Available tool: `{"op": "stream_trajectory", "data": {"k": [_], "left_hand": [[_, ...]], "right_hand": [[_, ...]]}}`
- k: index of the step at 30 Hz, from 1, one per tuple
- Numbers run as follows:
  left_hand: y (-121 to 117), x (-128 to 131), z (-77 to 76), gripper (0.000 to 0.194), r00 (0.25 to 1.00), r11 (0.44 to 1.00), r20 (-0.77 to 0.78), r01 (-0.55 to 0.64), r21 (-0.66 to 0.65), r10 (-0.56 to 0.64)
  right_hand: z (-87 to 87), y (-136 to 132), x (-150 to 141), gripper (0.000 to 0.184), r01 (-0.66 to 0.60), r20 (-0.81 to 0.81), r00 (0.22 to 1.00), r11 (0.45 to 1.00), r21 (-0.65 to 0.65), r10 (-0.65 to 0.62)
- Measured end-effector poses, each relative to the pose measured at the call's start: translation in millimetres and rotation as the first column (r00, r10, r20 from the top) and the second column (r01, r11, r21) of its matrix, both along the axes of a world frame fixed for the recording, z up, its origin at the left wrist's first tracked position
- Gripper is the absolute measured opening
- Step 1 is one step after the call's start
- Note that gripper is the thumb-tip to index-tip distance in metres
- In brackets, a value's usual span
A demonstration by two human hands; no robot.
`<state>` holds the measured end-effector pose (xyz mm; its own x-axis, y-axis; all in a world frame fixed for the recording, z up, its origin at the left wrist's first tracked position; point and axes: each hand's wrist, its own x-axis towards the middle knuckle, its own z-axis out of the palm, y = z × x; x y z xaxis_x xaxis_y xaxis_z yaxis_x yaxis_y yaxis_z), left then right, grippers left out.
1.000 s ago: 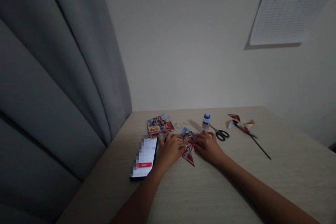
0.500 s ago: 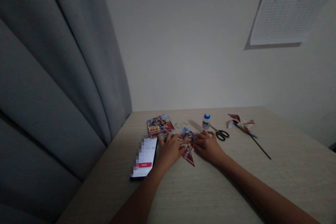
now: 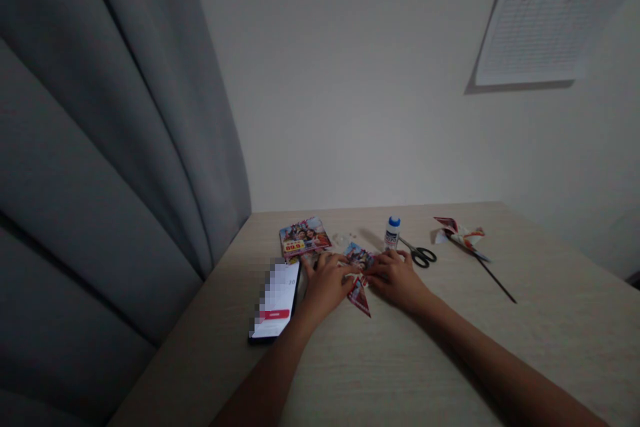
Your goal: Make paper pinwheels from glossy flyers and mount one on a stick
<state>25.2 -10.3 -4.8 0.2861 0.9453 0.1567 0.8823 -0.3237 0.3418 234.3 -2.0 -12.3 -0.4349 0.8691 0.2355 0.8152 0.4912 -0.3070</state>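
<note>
A paper pinwheel (image 3: pixel 359 298) made of printed colour paper lies on the table between my hands, with a red point toward me and a blue printed part behind. My left hand (image 3: pixel 327 283) has its fingertips on its left side, near the middle. From the right, my right hand (image 3: pixel 398 279) holds it with bent fingers at the centre. The fingers of both hands almost meet there and hide the middle of the paper. Just behind my right hand stands a glue bottle (image 3: pixel 393 232) with a blue cap, beside black-handled scissors (image 3: pixel 424 257).
A lit phone (image 3: pixel 276 303) lies left of my left forearm. Behind it is a stack of printed leaflets (image 3: pixel 305 237). Another pinwheel (image 3: pixel 463 236) on a dark stick (image 3: pixel 495 280) rests at the right. A wall stands behind the table (image 3: pixel 350 373); a grey curtain (image 3: pixel 165 113) hangs at the left.
</note>
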Motion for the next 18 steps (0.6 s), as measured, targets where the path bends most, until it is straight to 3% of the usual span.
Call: {"op": "stream_trajectory", "data": {"k": [6,18], "left_hand": [[1.5,0.1,-0.8,0.027,0.997,0.999,0.073,-0.032,0.008,0.032],[-2.2,0.0,0.3,0.025,0.992,0.996,-0.122,0.043,0.082,-0.032]], "right_hand": [[0.6,0.6,-0.6,0.025,-0.003,-0.005,1.000,1.000,-0.019,0.003],[2.0,-1.1,-0.5,0.023,-0.006,-0.007,1.000,1.000,-0.020,0.005]]}}
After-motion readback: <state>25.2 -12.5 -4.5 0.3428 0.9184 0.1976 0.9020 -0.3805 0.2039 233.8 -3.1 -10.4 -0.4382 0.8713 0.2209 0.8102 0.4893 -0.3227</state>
